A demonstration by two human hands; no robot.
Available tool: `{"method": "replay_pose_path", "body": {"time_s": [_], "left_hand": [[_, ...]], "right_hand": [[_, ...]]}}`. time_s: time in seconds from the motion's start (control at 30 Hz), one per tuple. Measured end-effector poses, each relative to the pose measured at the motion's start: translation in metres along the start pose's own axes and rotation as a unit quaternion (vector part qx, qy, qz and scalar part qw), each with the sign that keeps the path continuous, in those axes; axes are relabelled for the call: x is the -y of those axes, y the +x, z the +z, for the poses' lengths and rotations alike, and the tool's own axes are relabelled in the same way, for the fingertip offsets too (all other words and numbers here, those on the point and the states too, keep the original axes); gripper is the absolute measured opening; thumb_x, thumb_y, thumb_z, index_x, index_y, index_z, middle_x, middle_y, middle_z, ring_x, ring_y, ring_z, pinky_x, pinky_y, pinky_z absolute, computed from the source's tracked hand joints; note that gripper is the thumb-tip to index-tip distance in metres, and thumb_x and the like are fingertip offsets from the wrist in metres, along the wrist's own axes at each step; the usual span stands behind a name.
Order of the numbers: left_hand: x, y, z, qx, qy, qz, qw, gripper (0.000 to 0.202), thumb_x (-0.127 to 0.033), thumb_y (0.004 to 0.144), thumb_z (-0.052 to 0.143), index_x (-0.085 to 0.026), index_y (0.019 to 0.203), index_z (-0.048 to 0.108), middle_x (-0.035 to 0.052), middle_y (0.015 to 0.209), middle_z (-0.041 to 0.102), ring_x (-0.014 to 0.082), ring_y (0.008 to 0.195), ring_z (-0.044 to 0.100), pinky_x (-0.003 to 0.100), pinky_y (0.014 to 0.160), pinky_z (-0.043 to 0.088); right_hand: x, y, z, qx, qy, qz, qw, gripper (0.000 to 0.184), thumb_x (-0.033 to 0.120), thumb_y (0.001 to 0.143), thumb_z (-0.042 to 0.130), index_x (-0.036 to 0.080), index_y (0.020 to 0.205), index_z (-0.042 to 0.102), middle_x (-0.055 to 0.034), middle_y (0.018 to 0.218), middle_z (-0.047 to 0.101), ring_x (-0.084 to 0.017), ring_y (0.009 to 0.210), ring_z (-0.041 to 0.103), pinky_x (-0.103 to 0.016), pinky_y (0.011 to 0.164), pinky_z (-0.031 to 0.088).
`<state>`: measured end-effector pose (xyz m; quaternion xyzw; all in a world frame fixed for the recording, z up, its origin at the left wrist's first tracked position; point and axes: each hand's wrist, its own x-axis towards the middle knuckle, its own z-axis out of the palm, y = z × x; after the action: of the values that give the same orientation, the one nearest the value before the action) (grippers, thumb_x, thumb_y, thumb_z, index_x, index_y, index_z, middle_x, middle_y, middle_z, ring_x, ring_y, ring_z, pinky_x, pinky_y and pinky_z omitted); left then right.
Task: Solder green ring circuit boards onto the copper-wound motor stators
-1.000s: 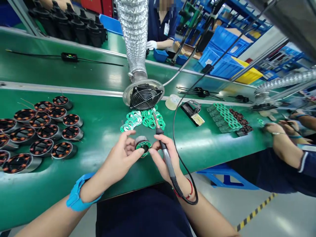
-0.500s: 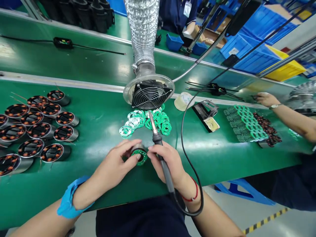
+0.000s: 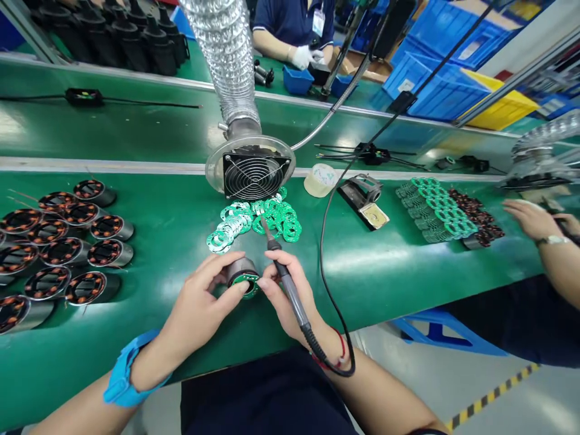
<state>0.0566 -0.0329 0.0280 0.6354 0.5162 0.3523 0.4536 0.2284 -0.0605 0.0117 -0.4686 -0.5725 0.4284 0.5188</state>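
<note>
My left hand (image 3: 208,297) is closed round a metal motor stator (image 3: 243,266), its thumb pressing on the green ring-shaped circuit board (image 3: 251,279) at the near end. A soldering iron (image 3: 290,286) rests in my right hand (image 3: 296,296), its tip pointing up and away from me toward the loose green ring boards (image 3: 235,225). My right thumb and a fingertip meet at the edge of the held board; whether they pinch a wire there is too small to tell. Several stators (image 3: 86,287) with copper windings stand to the left.
A fume extractor fan (image 3: 256,175) hangs just beyond the loose boards. A tape roll (image 3: 319,180) and an iron stand with a sponge (image 3: 374,215) lie to the right. Stacked green boards (image 3: 437,208) sit farther right, near a co-worker's hand (image 3: 528,217). Another gloved person works opposite.
The view has shifted, so most things sit a little more to the left. The held stator has tilted, showing more of its metal side. The co-worker's hand on the right has drawn nearer the table edge.
</note>
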Motion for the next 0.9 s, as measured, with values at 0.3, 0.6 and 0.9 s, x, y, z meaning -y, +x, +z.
{"method": "replay_pose_path", "body": {"time_s": [0.3,0.6,0.9], "left_hand": [[-0.001,0.004,-0.009,0.162,-0.268,-0.148,0.938,0.032,-0.036,0.086,0.064,-0.021,0.114,0.062,0.0067,0.114,0.071,0.0227,0.11,0.063,0.034,0.09,0.052],[-0.002,0.004,-0.016,0.186,-0.353,-0.187,0.898,0.042,-0.037,0.086,0.068,-0.02,0.124,0.062,0.0064,0.115,0.069,0.0193,0.098,0.063,0.033,0.09,0.051],[0.002,0.0,-0.016,0.062,-0.035,0.015,0.997,0.041,-0.024,0.085,0.059,-0.017,0.125,0.06,0.0094,0.104,0.07,0.0236,0.093,0.065,0.04,0.084,0.055]], "right_hand": [[0.011,0.006,0.0,0.115,-0.149,-0.167,0.968,0.054,0.031,0.091,0.067,0.03,0.138,0.041,-0.0092,0.125,0.066,-0.024,0.113,0.067,-0.042,0.097,0.056],[0.01,0.014,0.0,0.037,-0.138,-0.163,0.976,0.047,0.031,0.096,0.062,0.029,0.138,0.043,-0.0091,0.122,0.068,-0.022,0.109,0.069,-0.042,0.095,0.056],[0.028,0.028,-0.002,0.036,-0.302,-0.23,0.924,0.032,0.005,0.087,0.055,0.027,0.11,0.055,0.0007,0.078,0.063,-0.016,0.067,0.059,-0.029,0.064,0.051]]}}
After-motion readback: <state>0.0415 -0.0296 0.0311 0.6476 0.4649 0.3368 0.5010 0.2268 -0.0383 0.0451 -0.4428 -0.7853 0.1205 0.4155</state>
